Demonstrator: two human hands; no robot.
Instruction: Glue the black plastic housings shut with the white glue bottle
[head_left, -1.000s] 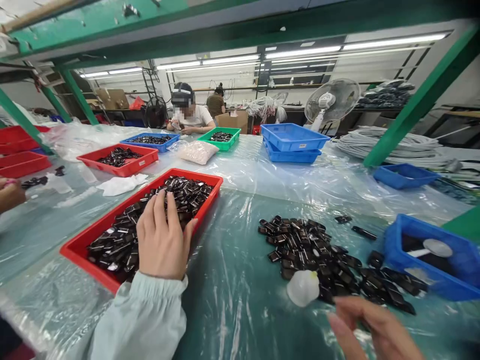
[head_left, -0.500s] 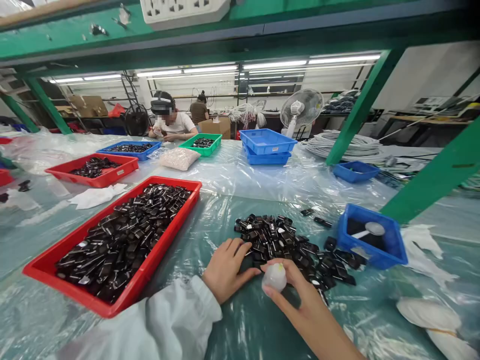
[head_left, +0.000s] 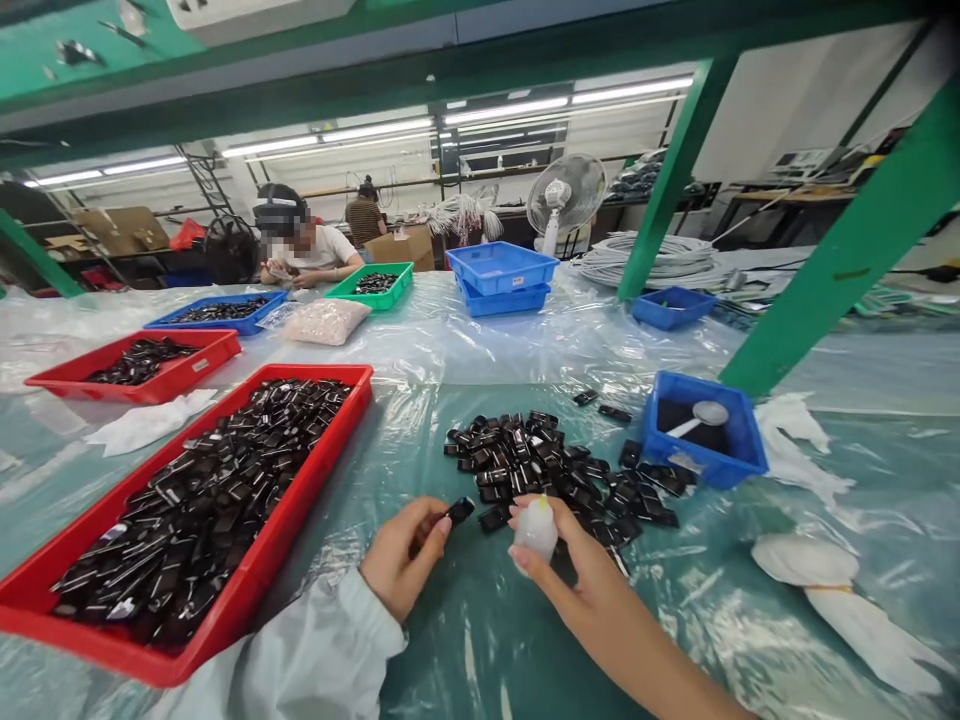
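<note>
The table [head_left: 465, 650], covered in clear plastic sheeting over green, carries everything here; the landmark is the pile of small black parts [head_left: 547, 470] lying loose on the sheeting. Left of that pile, the long red tray [head_left: 247, 590] is filled with the same glossy black parts; beyond the tray, further left and back, sits a second red tray [head_left: 202, 350] with a white cloth [head_left: 142, 422] just in front of it. Right of the pile, touching its edge, stands a small blue bin [head_left: 742, 440] holding a white spoon-like scoop [head_left: 701, 415]; further right of the pile lie white gloves [head_left: 832, 590]. Behind the pile, well apart, are stacked blue trays [head_left: 499, 280], a green tray [head_left: 371, 285] and a person [head_left: 300, 250] seated at the far side.

Just in front of the pile, the right hand [head_left: 581, 565] is closed around a small translucent white squeeze bottle [head_left: 535, 525], its yellowish tip upward, the bottle just at the pile's near edge. Left of the bottle, the left hand [head_left: 405, 555], in a pale sleeve, pinches a single black part [head_left: 459, 511] between thumb and fingertips, lifted off the sheeting and near the pile's front-left edge, a little apart from the bottle.
</note>
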